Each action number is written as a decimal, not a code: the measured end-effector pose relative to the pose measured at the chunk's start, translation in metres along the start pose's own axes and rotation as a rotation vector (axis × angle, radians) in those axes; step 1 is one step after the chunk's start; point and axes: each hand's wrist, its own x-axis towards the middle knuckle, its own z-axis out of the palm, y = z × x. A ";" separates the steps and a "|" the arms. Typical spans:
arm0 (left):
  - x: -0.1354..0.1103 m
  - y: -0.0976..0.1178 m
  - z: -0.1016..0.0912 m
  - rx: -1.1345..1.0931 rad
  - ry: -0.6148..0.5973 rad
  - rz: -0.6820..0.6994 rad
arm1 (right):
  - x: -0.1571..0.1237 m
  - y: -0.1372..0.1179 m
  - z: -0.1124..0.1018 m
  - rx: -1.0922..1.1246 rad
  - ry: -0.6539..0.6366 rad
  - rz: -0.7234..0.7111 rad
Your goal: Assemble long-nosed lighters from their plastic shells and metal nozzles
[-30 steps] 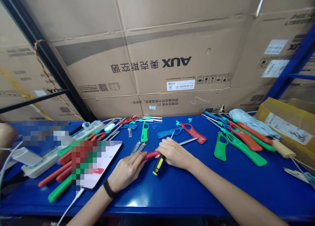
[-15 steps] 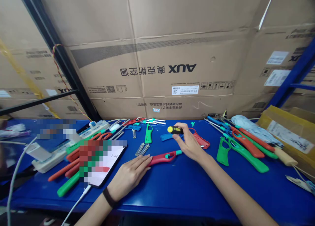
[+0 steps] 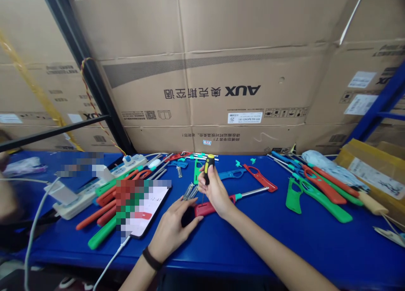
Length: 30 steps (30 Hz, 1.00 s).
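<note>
While the screwdriver (image 3: 209, 159) points down, the lighter (image 3: 207, 210) lies pointing right.

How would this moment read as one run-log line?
left hand: open, at handle end of red lighter | right hand: grips screwdriver, handle up, shaft down toward lighter | nearby: phone

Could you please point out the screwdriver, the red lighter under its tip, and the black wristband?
Screwdriver (image 3: 207, 171): head view, on its black and yellow handle.
Red lighter (image 3: 209, 211): head view, on its red handle.
Black wristband (image 3: 151, 259): head view, on the middle of the band.
</note>
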 end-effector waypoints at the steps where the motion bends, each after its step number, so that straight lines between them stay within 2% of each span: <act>1: 0.001 0.001 0.000 -0.011 0.006 0.013 | 0.001 0.004 0.002 0.006 0.000 0.011; 8: 0.002 0.002 -0.001 -0.019 0.024 0.062 | -0.005 0.021 0.011 -0.080 -0.003 0.082; 16: 0.002 0.004 -0.002 -0.042 -0.021 0.044 | -0.006 0.015 0.005 -0.068 -0.008 0.039; 30: 0.002 0.003 -0.001 -0.052 0.000 0.063 | -0.011 0.020 0.007 -0.085 -0.029 0.025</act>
